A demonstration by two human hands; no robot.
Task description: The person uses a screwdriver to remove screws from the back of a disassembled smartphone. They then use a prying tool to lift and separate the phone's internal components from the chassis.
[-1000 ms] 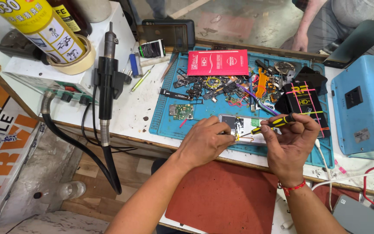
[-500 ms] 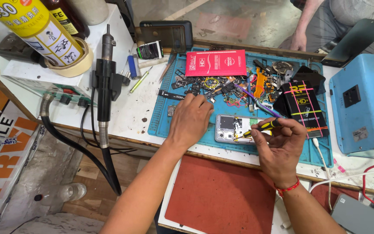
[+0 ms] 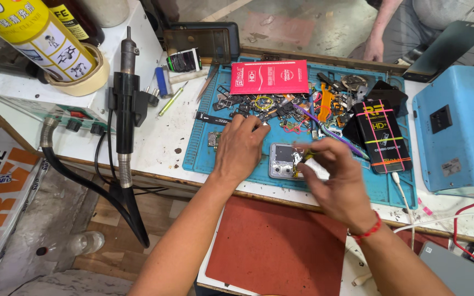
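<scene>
A cluttered white workbench [image 3: 154, 137] carries a blue repair mat [image 3: 204, 148]. The left hand [image 3: 241, 147] lies flat there, fingers spread over loose parts, gripping nothing (seemingly bracing). Beside it the opened phone [image 3: 282, 160] lies; the right hand [image 3: 340, 183] pinches a small tool [image 3: 304, 158] over it.

White bench [image 3: 154, 137] runs from 9 o'clock to 3 o'clock, its surface stained and scuffed, with a wooden front edge. A blue work mat [image 3: 196, 156] covers its centre. Below, at 7 o'clock, grey concrete floor [image 3: 45, 203] meets worn wooden boards [image 3: 111, 241]. At 12 o'clock, bare grey floor [image 3: 325, 27] beyond the bench. Even daylight, soft shadows.
</scene>
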